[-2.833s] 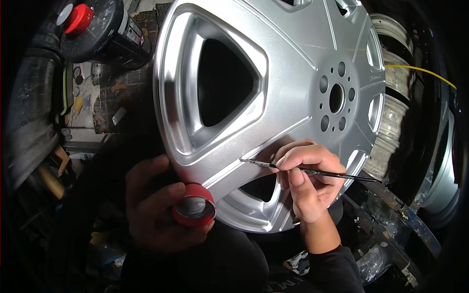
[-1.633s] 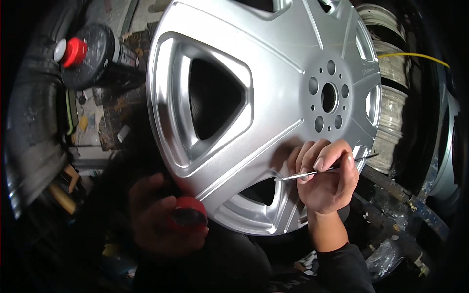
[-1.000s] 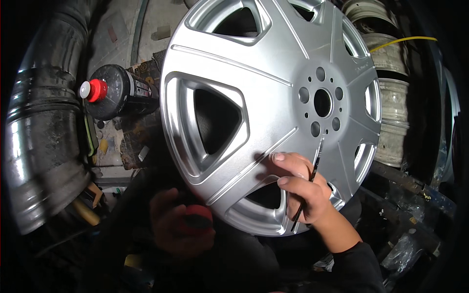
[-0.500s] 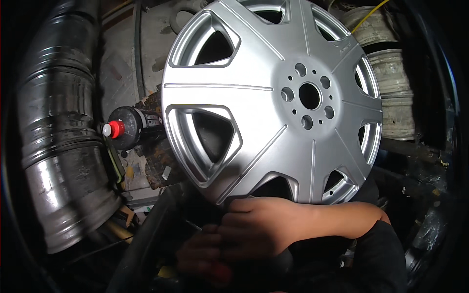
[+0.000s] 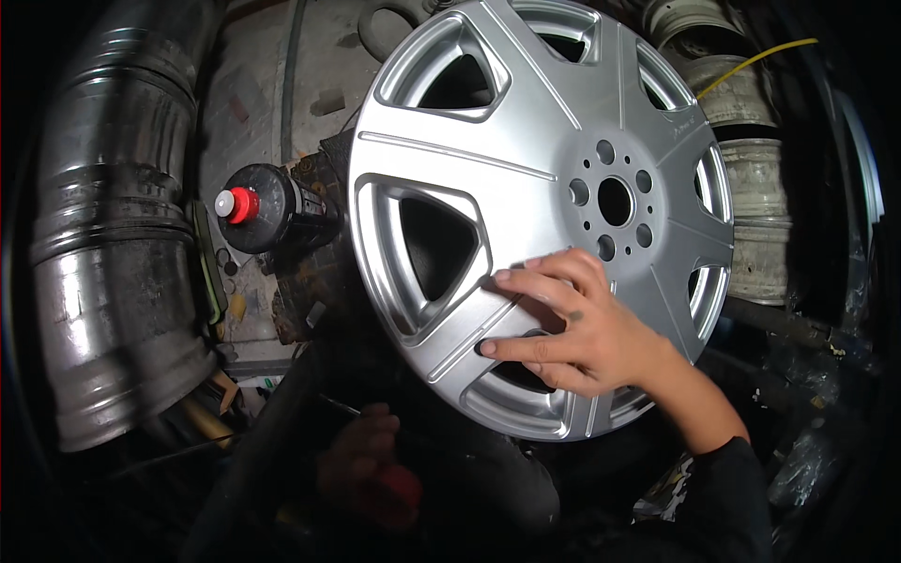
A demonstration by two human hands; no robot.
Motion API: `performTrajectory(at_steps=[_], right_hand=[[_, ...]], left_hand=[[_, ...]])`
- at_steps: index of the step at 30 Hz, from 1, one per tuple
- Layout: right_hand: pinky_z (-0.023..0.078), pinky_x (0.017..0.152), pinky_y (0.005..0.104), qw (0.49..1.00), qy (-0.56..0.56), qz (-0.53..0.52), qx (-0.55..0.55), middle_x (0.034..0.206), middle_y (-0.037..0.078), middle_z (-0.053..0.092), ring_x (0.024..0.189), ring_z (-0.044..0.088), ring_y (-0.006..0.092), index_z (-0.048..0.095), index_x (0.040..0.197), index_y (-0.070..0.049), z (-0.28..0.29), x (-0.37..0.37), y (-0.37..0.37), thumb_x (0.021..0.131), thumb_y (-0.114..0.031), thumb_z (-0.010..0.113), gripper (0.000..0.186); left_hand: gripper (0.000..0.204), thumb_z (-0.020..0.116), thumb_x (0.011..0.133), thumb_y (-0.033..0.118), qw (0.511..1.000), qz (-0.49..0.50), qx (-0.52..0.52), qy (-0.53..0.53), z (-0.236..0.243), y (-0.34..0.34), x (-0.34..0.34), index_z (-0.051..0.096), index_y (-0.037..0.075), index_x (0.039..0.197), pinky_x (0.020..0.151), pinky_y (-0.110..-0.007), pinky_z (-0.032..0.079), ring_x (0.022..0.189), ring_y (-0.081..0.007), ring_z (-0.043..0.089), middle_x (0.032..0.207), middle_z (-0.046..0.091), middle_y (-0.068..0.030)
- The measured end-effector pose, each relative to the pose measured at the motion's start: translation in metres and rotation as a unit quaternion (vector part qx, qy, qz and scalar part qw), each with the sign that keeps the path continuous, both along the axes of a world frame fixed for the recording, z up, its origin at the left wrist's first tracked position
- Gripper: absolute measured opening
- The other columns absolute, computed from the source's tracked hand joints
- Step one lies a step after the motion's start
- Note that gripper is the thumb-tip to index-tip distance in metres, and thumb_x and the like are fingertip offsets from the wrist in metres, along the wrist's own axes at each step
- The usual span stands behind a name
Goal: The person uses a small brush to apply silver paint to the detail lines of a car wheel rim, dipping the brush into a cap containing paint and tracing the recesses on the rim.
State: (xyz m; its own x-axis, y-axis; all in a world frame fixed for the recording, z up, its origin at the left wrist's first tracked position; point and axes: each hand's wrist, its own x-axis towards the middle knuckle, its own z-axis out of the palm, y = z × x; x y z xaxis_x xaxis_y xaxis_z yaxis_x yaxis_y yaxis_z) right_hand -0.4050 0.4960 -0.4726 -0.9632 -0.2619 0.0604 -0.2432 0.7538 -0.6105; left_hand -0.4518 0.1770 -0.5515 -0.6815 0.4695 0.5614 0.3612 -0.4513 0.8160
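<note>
A large silver alloy wheel rim (image 5: pixel 526 150) with broad spokes and a ring of bolt holes is tilted in front of me. My right hand (image 5: pixel 587 328) rests over its lower spokes, fingers spread and tips on the silver face. A small dark spot shows by one fingertip; I cannot tell what it is. Deep in shadow, below the rim's lower left edge, is my left hand (image 5: pixel 361 450). Its fingers look curled, and a dim red thing (image 5: pixel 399 494) shows against it. The darkness hides what that hand holds.
Shiny metal wheel barrels (image 5: pixel 117 244) line the left side. A black bottle (image 5: pixel 282 208) with a red and white cap lies left of the rim. Dull, worn rims (image 5: pixel 755 206) are stacked at the right, beside a yellow hose (image 5: pixel 760 58).
My right hand has left my left hand and moved up onto the rim, its fingers spreading. The rim and surroundings sit slightly farther right in view; my left hand remains low in shadow.
</note>
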Motion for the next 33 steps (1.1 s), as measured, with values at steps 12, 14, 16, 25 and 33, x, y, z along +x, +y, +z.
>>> performTrajectory(at_steps=[12, 14, 16, 25, 33], right_hand=[[0.026, 0.111, 0.055, 0.979, -0.061, 0.192, 0.027, 0.157, 0.009, 0.037, 0.138, 0.034, 0.0399, 0.074, 0.117, -0.037, -0.005, -0.056, 0.035, 0.085, -0.031, 0.067, 0.033], [0.024, 0.114, 0.0562, 0.976, -0.072, 0.202, 0.029, 0.159, 0.008, 0.034, 0.142, 0.031, 0.0405, 0.074, 0.118, -0.034, -0.004, -0.059, 0.037, 0.086, -0.03, 0.066, 0.034], [0.023, 0.114, 0.0564, 0.974, -0.079, 0.208, 0.031, 0.16, 0.009, 0.033, 0.143, 0.03, 0.041, 0.074, 0.118, -0.034, -0.004, -0.06, 0.038, 0.086, -0.031, 0.066, 0.033], [0.022, 0.113, 0.055, 0.979, -0.077, 0.166, -0.086, 0.155, 0.013, 0.041, 0.143, 0.031, 0.0413, 0.076, 0.116, -0.025, -0.006, -0.04, 0.054, 0.092, -0.029, 0.059, 0.03], [0.009, 0.117, 0.0527, 0.975, -0.167, 0.09, -0.114, 0.131, 0.009, 0.065, 0.148, 0.028, 0.0317, 0.059, 0.073, -0.011, -0.007, 0.004, 0.035, 0.092, -0.027, 0.052, 0.026]], left_hand=[[0.095, 0.09, 0.07, 0.028, 0.996, -0.07, -0.045, -0.024, -0.003, 0.002, -0.012, 0.038, 0.002, 0.146, 0.109, -0.057, 0.04, 0.127, -0.0419, 0.055, 0.139, 0.053, -0.0241], [0.097, 0.091, 0.069, 0.029, 0.997, -0.068, -0.046, -0.012, -0.005, 0.004, -0.012, 0.038, 0.002, 0.146, 0.109, -0.057, 0.04, 0.127, -0.0415, 0.055, 0.139, 0.053, -0.0239], [0.097, 0.092, 0.069, 0.029, 0.997, -0.066, -0.042, -0.01, -0.006, 0.006, -0.013, 0.038, 0.002, 0.145, 0.109, -0.056, 0.04, 0.126, -0.0412, 0.056, 0.139, 0.053, -0.0236], [0.097, 0.093, 0.068, 0.032, 0.997, -0.063, -0.045, -0.012, -0.01, 0.005, -0.01, 0.039, 0.003, 0.144, 0.109, -0.056, 0.041, 0.128, -0.0389, 0.055, 0.139, 0.053, -0.0224], [0.097, 0.093, 0.067, 0.03, 0.998, -0.057, -0.032, -0.022, -0.011, 0.01, -0.008, 0.039, 0.004, 0.143, 0.107, -0.056, 0.042, 0.125, -0.0384, 0.057, 0.137, 0.054, -0.0223]])
